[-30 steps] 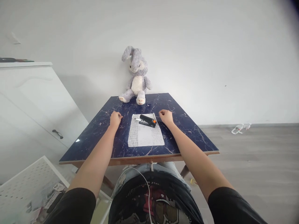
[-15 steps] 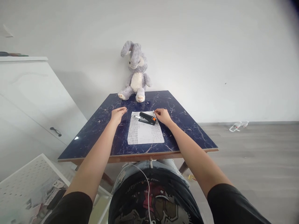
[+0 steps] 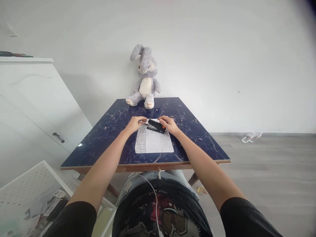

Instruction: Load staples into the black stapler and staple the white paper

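Note:
A sheet of printed paper (image 3: 153, 143) lies in the middle of a dark blue marbled table (image 3: 108, 138). A black stapler (image 3: 156, 126) with an orange end rests across the paper's far edge. My left hand (image 3: 134, 124) sits at the paper's far left corner, fingers curled toward the stapler's tip. My right hand (image 3: 168, 124) is at the far right corner, right next to the stapler's orange end, fingers curled. Whether either hand grips the stapler or the paper I cannot tell.
A grey plush rabbit (image 3: 144, 80) sits at the table's far edge against the white wall. A white cabinet (image 3: 32, 102) stands to the left, a white pegboard (image 3: 27, 197) lies at lower left. A plastic bottle (image 3: 250, 136) lies on the floor to the right.
Both hands have moved inward from either side of the paper to its far corners, closing in on the stapler. The stapler and paper have stayed in place.

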A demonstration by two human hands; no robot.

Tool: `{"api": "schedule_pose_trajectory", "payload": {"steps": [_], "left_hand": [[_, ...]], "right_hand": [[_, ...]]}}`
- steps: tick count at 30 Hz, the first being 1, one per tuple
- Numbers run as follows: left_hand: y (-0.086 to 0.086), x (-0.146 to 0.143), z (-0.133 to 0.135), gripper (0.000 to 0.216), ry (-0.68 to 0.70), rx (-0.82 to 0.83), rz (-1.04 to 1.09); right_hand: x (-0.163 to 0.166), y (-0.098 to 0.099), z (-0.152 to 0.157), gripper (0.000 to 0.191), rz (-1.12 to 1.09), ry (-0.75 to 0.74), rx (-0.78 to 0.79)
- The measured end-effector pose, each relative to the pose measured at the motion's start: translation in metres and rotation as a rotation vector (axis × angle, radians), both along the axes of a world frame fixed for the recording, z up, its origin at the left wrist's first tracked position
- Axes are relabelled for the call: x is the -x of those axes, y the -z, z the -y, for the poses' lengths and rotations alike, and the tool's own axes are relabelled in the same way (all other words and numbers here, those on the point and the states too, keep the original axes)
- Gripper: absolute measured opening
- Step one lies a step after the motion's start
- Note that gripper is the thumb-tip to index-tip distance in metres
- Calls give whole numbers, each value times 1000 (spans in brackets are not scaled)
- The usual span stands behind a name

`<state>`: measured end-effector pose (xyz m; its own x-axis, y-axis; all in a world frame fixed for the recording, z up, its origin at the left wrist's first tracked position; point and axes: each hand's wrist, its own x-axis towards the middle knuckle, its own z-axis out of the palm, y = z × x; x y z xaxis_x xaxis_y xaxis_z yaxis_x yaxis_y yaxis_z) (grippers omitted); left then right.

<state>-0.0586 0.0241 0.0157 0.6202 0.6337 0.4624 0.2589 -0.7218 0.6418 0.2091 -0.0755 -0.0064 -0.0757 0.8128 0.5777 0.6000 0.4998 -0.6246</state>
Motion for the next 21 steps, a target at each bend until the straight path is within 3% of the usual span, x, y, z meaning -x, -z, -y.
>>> {"api": "schedule_pose_trajectory", "payload": {"steps": [4, 8, 21], "left_hand": [[-1, -4, 6, 22, 46, -41, -119], [2, -8, 5, 29, 33, -20, -154], [5, -11, 2, 23, 32, 22, -183]], "right_hand": [[8, -4, 4, 48, 118, -155, 0], [9, -4, 5, 47, 119, -166, 13], [9, -5, 6, 37, 125, -170, 48]]}}
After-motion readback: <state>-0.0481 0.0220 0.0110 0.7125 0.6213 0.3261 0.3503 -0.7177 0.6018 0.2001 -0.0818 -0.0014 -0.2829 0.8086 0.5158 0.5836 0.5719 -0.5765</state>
